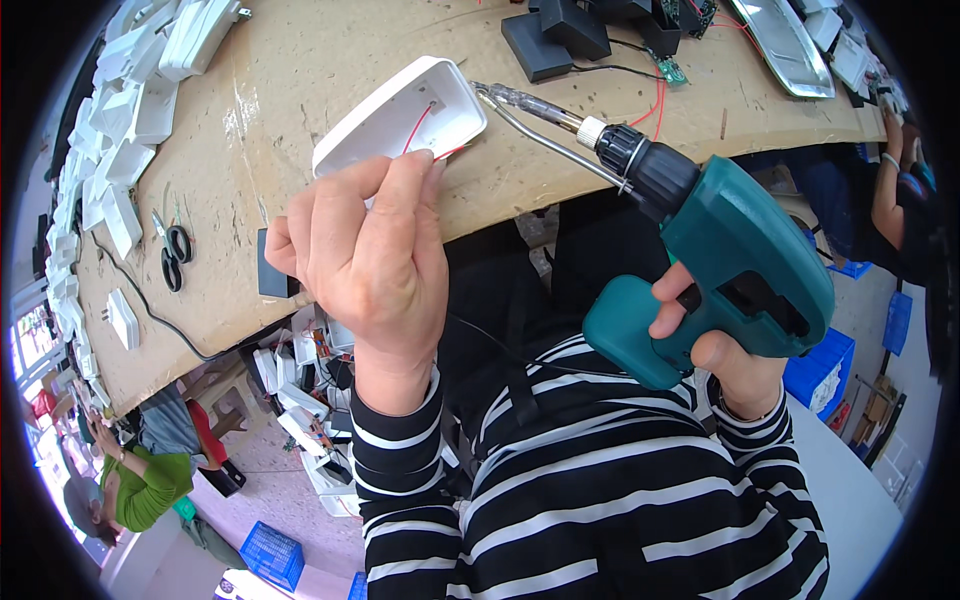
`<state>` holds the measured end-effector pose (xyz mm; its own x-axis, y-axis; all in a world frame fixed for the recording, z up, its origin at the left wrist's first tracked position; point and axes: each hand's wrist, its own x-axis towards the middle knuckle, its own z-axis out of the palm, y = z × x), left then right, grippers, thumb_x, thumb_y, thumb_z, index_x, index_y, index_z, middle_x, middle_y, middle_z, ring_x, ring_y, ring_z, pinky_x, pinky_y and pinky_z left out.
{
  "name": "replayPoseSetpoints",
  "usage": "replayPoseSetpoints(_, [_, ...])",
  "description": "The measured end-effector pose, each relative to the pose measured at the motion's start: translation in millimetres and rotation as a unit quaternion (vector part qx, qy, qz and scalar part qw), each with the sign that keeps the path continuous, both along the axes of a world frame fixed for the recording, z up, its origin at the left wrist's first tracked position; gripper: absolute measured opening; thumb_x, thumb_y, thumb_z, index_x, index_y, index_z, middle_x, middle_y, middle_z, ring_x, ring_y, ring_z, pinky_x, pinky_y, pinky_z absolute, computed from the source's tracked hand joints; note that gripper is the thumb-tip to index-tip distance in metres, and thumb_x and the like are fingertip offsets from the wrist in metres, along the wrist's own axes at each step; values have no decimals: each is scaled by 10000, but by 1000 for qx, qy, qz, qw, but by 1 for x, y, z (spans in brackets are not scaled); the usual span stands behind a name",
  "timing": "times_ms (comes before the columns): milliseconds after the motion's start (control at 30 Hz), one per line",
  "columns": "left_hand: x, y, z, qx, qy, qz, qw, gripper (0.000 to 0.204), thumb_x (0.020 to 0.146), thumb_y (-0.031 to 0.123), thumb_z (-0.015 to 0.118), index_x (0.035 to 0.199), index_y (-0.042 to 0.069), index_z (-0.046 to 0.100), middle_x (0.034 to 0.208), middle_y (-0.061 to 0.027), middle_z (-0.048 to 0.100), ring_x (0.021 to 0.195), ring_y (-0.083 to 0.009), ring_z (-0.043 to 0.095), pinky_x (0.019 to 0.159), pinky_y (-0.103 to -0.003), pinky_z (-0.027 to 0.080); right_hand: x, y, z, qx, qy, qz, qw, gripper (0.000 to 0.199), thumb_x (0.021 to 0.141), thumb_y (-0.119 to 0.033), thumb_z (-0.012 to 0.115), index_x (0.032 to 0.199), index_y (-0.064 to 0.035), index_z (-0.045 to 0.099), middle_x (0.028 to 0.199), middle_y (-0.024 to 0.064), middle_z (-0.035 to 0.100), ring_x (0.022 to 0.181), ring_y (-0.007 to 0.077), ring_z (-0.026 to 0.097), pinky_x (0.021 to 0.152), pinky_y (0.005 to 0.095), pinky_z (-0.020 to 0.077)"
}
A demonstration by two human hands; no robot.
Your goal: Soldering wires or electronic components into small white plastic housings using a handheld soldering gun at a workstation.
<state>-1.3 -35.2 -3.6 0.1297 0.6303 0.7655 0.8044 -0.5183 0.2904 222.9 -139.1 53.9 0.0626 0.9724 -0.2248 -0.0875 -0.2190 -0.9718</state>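
Note:
My left hand (pixel 368 250) grips a white plastic casing (pixel 400 112) with a red wire inside, held up over the edge of the brown workbench (pixel 300 60). My right hand (pixel 715 345) is wrapped around the handle of a teal soldering gun (pixel 740 250), a finger on its trigger. The gun's metal tip (pixel 490 92) touches the right edge of the casing. Both forearms wear black and white striped sleeves.
Stacks of white casings (pixel 120 120) line the bench's left side, with black scissors (pixel 175 255) and a black cable nearby. Black boxes (pixel 560 35), red wires and a metal tray (pixel 780 40) lie at the back. A person in green (pixel 140 485) sits lower left; another person's arm (pixel 890 190) is at right. Blue crates stand on the floor.

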Motion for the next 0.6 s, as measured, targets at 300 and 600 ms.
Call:
replayPoseSetpoints(300, [6, 3, 2, -6, 56, 75, 996, 167, 701, 122, 734, 858, 170, 699, 742, 66, 599, 703, -132, 512, 707, -320, 236, 2, -1, 0, -9, 5, 9, 1000, 777, 732, -354, 784, 1280, 63, 425, 998, 176, 620, 754, 181, 640, 675, 289, 543])
replayPoseSetpoints(600, [14, 10, 7, 4, 44, 122, 992, 74, 696, 110, 721, 762, 105, 688, 1043, -51, 607, 911, -194, 544, 824, -340, 274, 11, 4, -12, 23, -27, 109, 993, 768, 724, -334, 796, 1288, 39, 432, 1042, 155, 609, 798, 166, 626, 732, 288, 522])
